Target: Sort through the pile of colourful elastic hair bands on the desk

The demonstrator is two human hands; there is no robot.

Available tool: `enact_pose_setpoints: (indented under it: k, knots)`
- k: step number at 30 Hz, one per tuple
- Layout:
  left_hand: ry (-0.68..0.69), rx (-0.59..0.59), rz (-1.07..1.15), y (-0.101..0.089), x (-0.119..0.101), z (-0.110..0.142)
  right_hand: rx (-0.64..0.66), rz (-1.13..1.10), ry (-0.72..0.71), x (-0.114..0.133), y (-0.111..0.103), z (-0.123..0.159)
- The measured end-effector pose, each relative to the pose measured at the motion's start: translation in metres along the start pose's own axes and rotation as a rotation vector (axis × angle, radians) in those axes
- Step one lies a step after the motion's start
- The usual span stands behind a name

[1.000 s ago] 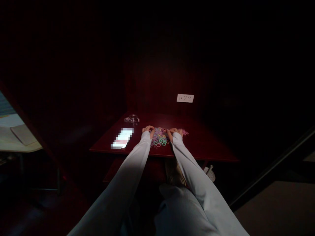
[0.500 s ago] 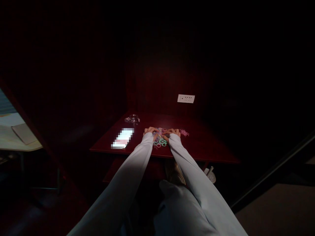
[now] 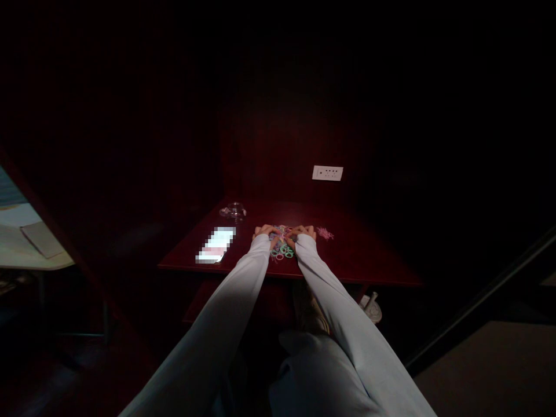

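I see the loose bands [image 3: 281, 245] between the left hand [image 3: 263, 230] and the right hand [image 3: 305, 231] as a mottle of lilac and pink, with mint-green rings [image 3: 289, 253] nearest the wrists. Just outside the right hand, I get a small bundle [image 3: 325, 233] in pink. Both sleeves [image 3: 330, 295] read plain pale grey to me. Under the hands, the tabletop [image 3: 360, 258] is deep red-brown. Ahead of the right hand, I have a white socket panel [image 3: 327, 173] dotted dark. Left of the left hand, a screen [image 3: 216, 245] glows bluish-white with a pinkish patch, broken into squares; beyond it, the container [image 3: 235, 211] looks clear.
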State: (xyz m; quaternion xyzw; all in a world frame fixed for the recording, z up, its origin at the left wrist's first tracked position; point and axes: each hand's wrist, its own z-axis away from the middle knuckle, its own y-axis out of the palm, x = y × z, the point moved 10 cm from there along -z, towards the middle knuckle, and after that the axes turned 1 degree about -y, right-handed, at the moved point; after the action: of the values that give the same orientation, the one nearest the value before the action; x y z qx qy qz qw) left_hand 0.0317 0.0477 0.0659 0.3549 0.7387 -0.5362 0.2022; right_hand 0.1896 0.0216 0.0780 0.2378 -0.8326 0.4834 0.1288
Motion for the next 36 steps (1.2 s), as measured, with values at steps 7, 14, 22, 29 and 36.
enact_pose_setpoints:
  k: [7,14,22,29,36]
  knots:
    - [-0.023,0.005,-0.013,-0.001,-0.001,0.001,-0.04,-0.026,0.02,-0.006,0.0,-0.002]
    - [-0.019,0.006,0.0,-0.003,-0.001,0.001,-0.064,-0.089,0.101,-0.016,-0.003,-0.005]
    - [-0.056,-0.034,0.037,-0.004,0.0,-0.001,-0.089,-0.129,0.116,-0.022,-0.004,-0.006]
    - [-0.058,-0.023,-0.009,0.001,0.001,-0.001,-0.073,-0.145,0.123,-0.019,-0.004,-0.006]
    - [-0.019,-0.011,-0.021,0.002,0.0,0.0,-0.056,-0.074,0.188,-0.023,-0.004,-0.003]
